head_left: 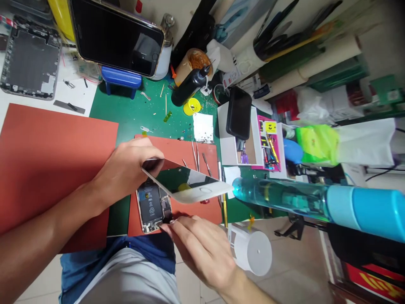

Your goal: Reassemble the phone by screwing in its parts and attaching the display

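Note:
My left hand (134, 169) is closed on the upper end of a white phone screen (205, 188), which stands raised and tilted above the opened phone body (150, 207). A black battery and the bare inner parts show in that body, which lies on a red mat (134, 219). My right hand (202, 245) has its fingertips drawn together at the body's lower right corner, touching its edge. What lies between those fingertips is partly hidden. Tweezers (198, 156) and a metal pry tool (207, 164) lie behind the screen.
A blue water bottle (284, 194) lies to the right. Behind are a yellow cap (192, 106), a black dropper bottle (190, 86), and a white organizer box (229, 147). A large phone (117, 38) leans above a blue stand (122, 78). Another phone shell (31, 59) is far left.

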The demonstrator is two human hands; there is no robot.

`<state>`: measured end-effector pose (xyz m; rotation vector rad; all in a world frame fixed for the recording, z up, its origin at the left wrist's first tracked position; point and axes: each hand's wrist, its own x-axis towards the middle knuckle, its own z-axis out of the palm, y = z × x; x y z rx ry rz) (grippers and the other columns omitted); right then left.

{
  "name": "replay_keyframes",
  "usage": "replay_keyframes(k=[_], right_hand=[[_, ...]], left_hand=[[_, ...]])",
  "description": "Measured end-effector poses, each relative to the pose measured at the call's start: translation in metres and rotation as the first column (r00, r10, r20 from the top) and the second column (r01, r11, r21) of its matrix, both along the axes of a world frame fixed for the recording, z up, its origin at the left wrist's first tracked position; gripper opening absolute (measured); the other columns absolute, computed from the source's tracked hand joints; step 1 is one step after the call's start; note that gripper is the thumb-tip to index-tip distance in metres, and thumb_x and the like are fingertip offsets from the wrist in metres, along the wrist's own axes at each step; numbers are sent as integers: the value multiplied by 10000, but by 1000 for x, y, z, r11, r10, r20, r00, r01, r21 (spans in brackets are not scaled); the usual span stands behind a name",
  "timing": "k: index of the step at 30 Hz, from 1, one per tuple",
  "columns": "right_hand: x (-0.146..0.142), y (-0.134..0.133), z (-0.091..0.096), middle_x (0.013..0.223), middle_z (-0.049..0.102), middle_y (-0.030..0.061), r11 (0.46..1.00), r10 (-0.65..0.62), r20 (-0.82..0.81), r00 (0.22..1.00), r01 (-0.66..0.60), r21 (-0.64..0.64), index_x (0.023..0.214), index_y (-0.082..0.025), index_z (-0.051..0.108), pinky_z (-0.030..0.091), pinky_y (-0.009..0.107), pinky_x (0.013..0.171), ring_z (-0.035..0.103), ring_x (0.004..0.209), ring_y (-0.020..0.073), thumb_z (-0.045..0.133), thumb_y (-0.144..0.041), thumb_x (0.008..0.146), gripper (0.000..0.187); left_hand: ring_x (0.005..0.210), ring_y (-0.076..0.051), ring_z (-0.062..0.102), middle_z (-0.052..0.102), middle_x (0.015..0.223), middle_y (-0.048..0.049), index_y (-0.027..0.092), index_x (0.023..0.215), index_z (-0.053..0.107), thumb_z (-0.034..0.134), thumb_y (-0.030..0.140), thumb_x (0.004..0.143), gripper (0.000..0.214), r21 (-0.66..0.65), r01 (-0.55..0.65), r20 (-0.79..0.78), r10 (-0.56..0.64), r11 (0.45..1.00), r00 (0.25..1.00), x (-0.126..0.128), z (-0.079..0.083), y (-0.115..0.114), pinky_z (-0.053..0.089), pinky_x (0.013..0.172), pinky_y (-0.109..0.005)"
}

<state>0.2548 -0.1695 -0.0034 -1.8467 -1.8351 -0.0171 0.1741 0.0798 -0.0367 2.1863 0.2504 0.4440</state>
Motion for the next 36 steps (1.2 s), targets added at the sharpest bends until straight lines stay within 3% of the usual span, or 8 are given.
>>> replay_keyframes(k=[3,7,13,20,24,30,36], right_hand=[[4,1,4,830,777,136,991,129,176,976,-132,6,1068,-13,744,491,366,581,665,692,208,735,-34,974,97],[5,7,6,832,770,130,973,228,315,921,-226,-42,1044,-19,753,469,364,558,630,681,200,656,-39,1003,107],[-1,13,6,786,686,91,959,280,424,862,-275,-73,920,-78,739,390,367,572,559,680,194,623,-57,984,134],[-4,21,13,693,571,38,916,400,447,800,-365,-166,741,-196,616,306,373,568,470,613,190,548,-94,947,240],[-3,23,13,709,619,48,894,442,476,760,-416,-165,761,-191,626,294,372,567,509,607,190,567,-119,937,199],[0,20,4,838,743,94,872,445,562,697,-480,-95,826,-153,686,372,367,615,649,709,211,631,-157,970,154],[4,22,-3,783,750,61,854,424,611,668,-520,-23,810,-142,701,402,348,593,676,686,189,752,-93,925,134]], left_hand=[[742,-141,597,692,809,10,220,856,772,658,122,918,164,20,-24,6,24,999,1000,-1,-8,0,416,683,-288],[761,-155,616,696,836,-8,215,868,793,640,114,907,188,-28,-15,17,15,999,1000,-2,-9,0,439,697,-294],[743,-146,596,695,851,-14,204,827,787,616,83,839,210,-57,-31,5,31,998,999,-1,-8,-1,431,700,-292],[775,-160,609,703,861,-23,209,827,800,638,56,807,223,-39,-51,-40,49,998,998,-1,-8,-1,437,708,-301],[801,-166,632,722,888,-25,217,866,819,678,72,813,210,-27,-63,-48,61,998,997,0,-7,0,444,716,-297],[784,-156,630,738,910,-26,215,865,824,662,54,823,232,-37,-70,-73,67,997,995,-1,-2,-1,445,712,-287],[760,-158,622,733,891,-27,218,874,828,680,86,839,201,-2,-85,-97,84,996,992,-2,1,-2,443,704,-293]])
